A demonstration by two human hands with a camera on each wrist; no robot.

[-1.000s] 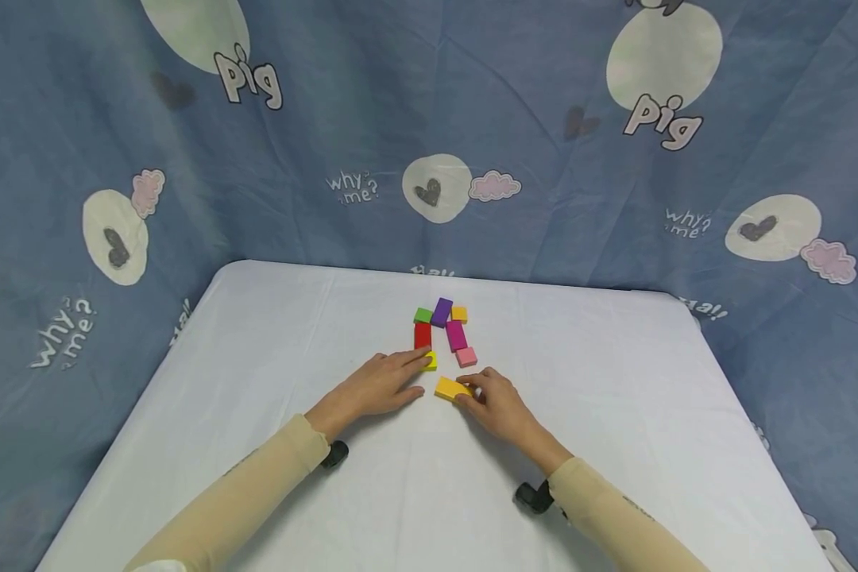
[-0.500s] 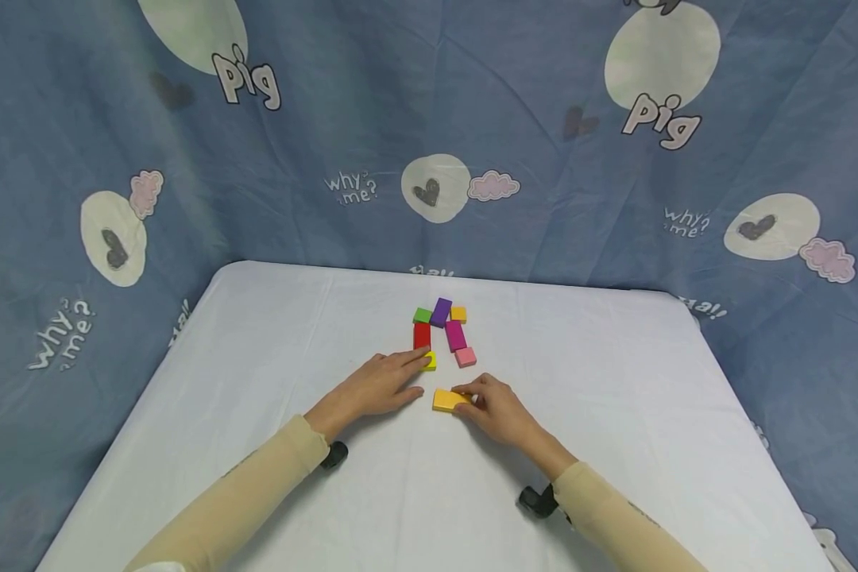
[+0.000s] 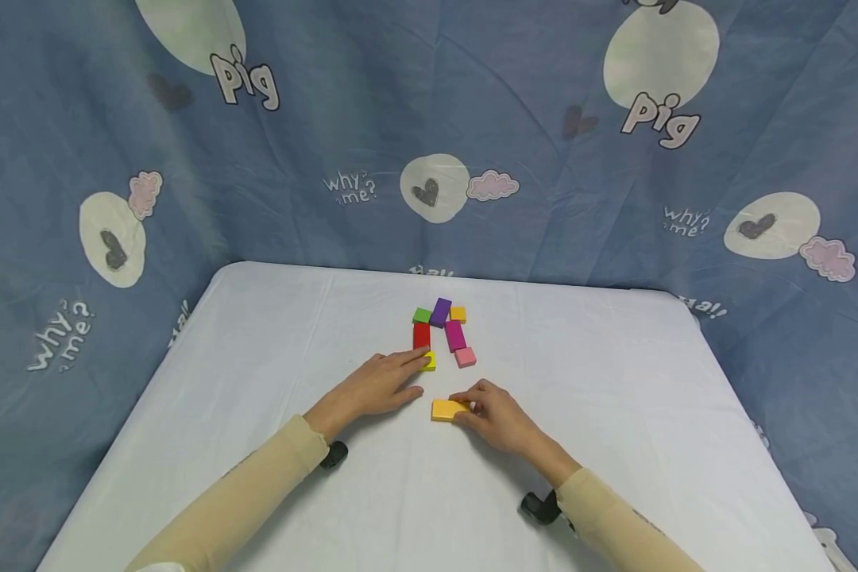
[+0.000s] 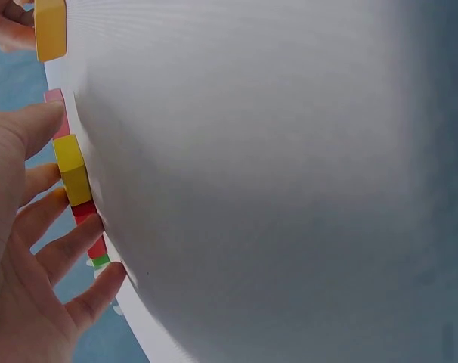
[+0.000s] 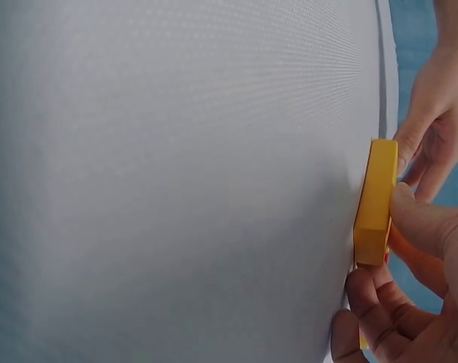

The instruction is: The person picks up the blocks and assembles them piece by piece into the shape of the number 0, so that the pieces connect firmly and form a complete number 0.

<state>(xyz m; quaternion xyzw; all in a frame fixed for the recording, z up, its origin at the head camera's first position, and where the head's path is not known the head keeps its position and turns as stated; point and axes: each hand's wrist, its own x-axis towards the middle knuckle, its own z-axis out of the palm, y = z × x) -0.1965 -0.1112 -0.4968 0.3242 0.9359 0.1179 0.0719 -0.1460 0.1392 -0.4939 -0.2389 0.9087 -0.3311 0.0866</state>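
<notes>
My right hand (image 3: 499, 417) pinches a long orange-yellow block (image 3: 443, 410) between thumb and fingers, low over the white table. In the right wrist view, the thumb presses one long side of that orange-yellow block (image 5: 377, 198). My left hand (image 3: 377, 385) lies palm down with fingers extended, fingertips on a yellow block (image 3: 430, 362) and partly covering it. Beyond that yellow block, a red block (image 3: 422, 335) leads up to a small green block (image 3: 422, 315). A purple block (image 3: 440, 312) slants between the green one and a small orange block (image 3: 457, 314).
On the right of the arrangement, a magenta block (image 3: 455, 336) runs down to a pink block (image 3: 465, 357). All of this stands on a white-covered table (image 3: 615, 381). A blue printed curtain (image 3: 543, 199) hangs behind and along the sides.
My right hand has drawn the orange-yellow block slightly toward me and turned it from slanted to nearly level across the view. The left hand has stayed in place.
</notes>
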